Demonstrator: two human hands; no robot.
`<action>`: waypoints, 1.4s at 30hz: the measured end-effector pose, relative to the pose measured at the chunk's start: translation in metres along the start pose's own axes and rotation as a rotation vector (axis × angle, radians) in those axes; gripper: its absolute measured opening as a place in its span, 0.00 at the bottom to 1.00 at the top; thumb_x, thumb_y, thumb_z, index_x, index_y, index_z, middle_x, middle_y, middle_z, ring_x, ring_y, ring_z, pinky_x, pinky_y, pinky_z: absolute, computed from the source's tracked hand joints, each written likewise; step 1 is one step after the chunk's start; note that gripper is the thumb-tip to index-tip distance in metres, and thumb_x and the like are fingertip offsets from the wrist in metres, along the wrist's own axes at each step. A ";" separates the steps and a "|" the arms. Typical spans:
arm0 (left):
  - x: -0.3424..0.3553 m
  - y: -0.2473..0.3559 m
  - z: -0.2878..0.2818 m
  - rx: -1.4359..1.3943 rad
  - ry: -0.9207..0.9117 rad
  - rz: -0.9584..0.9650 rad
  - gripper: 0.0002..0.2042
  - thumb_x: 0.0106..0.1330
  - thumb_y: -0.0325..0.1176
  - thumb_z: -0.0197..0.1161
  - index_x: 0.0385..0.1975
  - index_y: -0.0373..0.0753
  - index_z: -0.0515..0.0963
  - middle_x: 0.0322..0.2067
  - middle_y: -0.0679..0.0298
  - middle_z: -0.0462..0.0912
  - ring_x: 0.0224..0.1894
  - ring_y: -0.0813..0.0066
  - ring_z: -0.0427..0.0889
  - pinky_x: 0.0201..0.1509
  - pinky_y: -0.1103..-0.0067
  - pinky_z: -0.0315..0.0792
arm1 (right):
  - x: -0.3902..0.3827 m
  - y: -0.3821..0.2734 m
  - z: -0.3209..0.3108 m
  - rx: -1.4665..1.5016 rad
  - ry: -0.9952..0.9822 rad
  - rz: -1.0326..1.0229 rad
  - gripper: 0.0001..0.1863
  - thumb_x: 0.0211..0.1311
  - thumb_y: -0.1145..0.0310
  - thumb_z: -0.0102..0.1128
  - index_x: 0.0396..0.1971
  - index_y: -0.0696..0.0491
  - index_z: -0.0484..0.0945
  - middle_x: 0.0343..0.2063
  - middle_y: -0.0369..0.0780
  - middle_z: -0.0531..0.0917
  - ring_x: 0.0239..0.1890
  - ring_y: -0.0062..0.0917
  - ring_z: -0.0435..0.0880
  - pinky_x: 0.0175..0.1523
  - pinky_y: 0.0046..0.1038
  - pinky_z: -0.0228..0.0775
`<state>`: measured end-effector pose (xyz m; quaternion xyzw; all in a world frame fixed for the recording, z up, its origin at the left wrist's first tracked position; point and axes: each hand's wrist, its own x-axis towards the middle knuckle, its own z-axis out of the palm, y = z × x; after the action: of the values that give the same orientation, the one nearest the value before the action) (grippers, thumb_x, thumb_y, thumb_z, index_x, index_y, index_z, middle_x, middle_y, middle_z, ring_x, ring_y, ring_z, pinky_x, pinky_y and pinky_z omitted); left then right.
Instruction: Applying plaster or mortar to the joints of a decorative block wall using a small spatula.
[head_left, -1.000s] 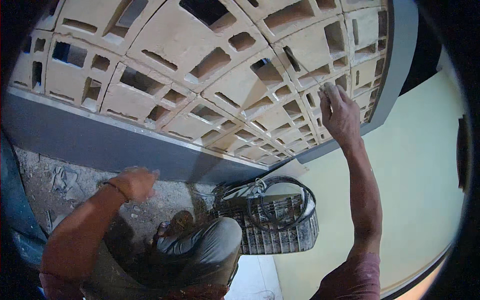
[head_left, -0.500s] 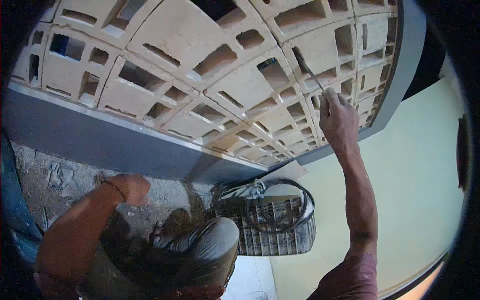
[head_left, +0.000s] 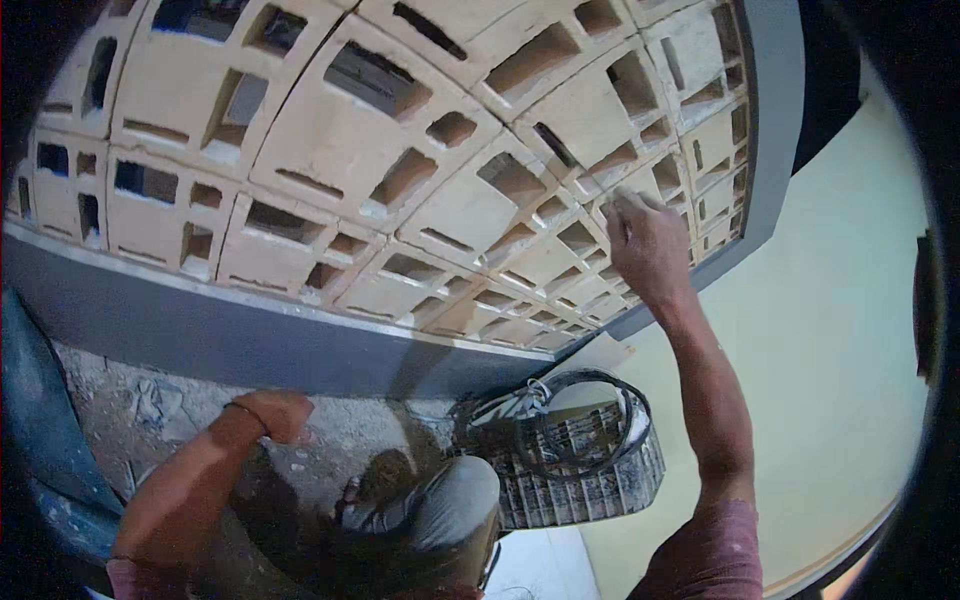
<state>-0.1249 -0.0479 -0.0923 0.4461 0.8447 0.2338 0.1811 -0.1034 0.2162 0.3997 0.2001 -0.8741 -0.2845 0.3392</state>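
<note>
My right hand (head_left: 648, 240) is raised in front of a wall of pale pierced blocks (head_left: 455, 205). Its fingers are closed round a slim tool (head_left: 592, 186), whose thin shaft points up and left toward a dark slot in one block. What kind of tool it is does not show clearly. Low on the left, my left hand (head_left: 280, 414) is held as a fist above the dusty ground, with a dark band at the wrist. Its fingers are mostly turned away, so anything inside is hidden.
A dark grey ledge (head_left: 260, 330) runs below the blocks, and a grey frame (head_left: 770, 130) borders them on the right. Beside my knee (head_left: 455, 500) lies a ribbed, dirty crate-like thing (head_left: 590, 500) with a coiled black cable (head_left: 640, 390). A pale green wall (head_left: 830, 370) stands right.
The view has shifted, so the blocks sit lower and more of them show on the left. My right hand stays near the same slotted block with the tool. My left hand remains a fist.
</note>
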 end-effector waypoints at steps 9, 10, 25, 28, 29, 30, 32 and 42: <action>-0.023 0.022 -0.031 -0.081 -0.171 -0.176 0.29 0.62 0.55 0.65 0.45 0.28 0.79 0.45 0.43 0.83 0.49 0.45 0.82 0.54 0.58 0.74 | 0.001 0.006 0.004 0.274 -0.020 0.094 0.12 0.61 0.67 0.55 0.23 0.57 0.81 0.27 0.52 0.83 0.27 0.54 0.81 0.38 0.50 0.76; -0.006 0.019 -0.029 -0.050 -0.172 -0.159 0.29 0.62 0.55 0.65 0.45 0.28 0.79 0.45 0.43 0.83 0.49 0.45 0.82 0.54 0.58 0.74 | -0.002 0.010 -0.005 0.255 -0.007 0.121 0.12 0.61 0.67 0.55 0.23 0.57 0.81 0.27 0.52 0.83 0.27 0.54 0.81 0.38 0.50 0.76; -0.005 0.042 -0.046 0.111 -0.249 -0.150 0.25 0.64 0.49 0.65 0.49 0.31 0.77 0.49 0.40 0.81 0.54 0.43 0.80 0.58 0.57 0.73 | 0.034 -0.085 -0.032 -0.006 0.031 -0.084 0.07 0.52 0.71 0.58 0.22 0.56 0.84 0.23 0.46 0.84 0.27 0.39 0.87 0.29 0.40 0.80; -0.001 0.052 -0.041 0.074 -0.073 -0.218 0.25 0.65 0.49 0.63 0.49 0.31 0.77 0.49 0.40 0.81 0.54 0.42 0.79 0.59 0.58 0.73 | 0.016 -0.055 -0.022 -0.013 0.009 -0.024 0.07 0.52 0.73 0.57 0.23 0.56 0.84 0.23 0.47 0.84 0.28 0.40 0.87 0.29 0.41 0.80; 0.001 0.053 -0.039 0.086 -0.080 -0.162 0.25 0.65 0.49 0.62 0.49 0.31 0.77 0.49 0.40 0.81 0.55 0.42 0.79 0.60 0.58 0.73 | 0.015 -0.056 -0.017 -0.012 0.015 -0.023 0.07 0.52 0.73 0.57 0.23 0.56 0.84 0.23 0.47 0.84 0.28 0.40 0.87 0.29 0.41 0.80; 0.002 0.052 -0.039 0.098 -0.088 -0.106 0.26 0.65 0.49 0.62 0.50 0.30 0.76 0.50 0.40 0.81 0.55 0.42 0.79 0.60 0.59 0.73 | 0.014 -0.057 -0.012 -0.015 0.002 0.003 0.07 0.52 0.73 0.57 0.23 0.56 0.84 0.23 0.48 0.83 0.28 0.40 0.86 0.30 0.41 0.79; -0.003 0.045 -0.034 0.077 -0.104 -0.080 0.29 0.66 0.53 0.61 0.53 0.30 0.74 0.50 0.39 0.80 0.55 0.43 0.79 0.59 0.57 0.73 | 0.019 -0.066 -0.024 -0.017 -0.013 0.023 0.06 0.52 0.73 0.58 0.23 0.55 0.84 0.24 0.48 0.83 0.29 0.40 0.86 0.30 0.41 0.79; 0.014 0.032 -0.041 0.092 -0.130 -0.200 0.25 0.61 0.49 0.66 0.42 0.28 0.82 0.46 0.40 0.83 0.51 0.44 0.82 0.57 0.60 0.75 | 0.032 -0.020 -0.017 0.255 0.137 0.244 0.09 0.52 0.70 0.56 0.21 0.60 0.79 0.19 0.55 0.79 0.27 0.53 0.82 0.35 0.48 0.76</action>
<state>-0.1319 -0.0296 -0.0424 0.3817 0.8813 0.1460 0.2374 -0.1099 0.1779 0.4130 0.1530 -0.8957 -0.1139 0.4016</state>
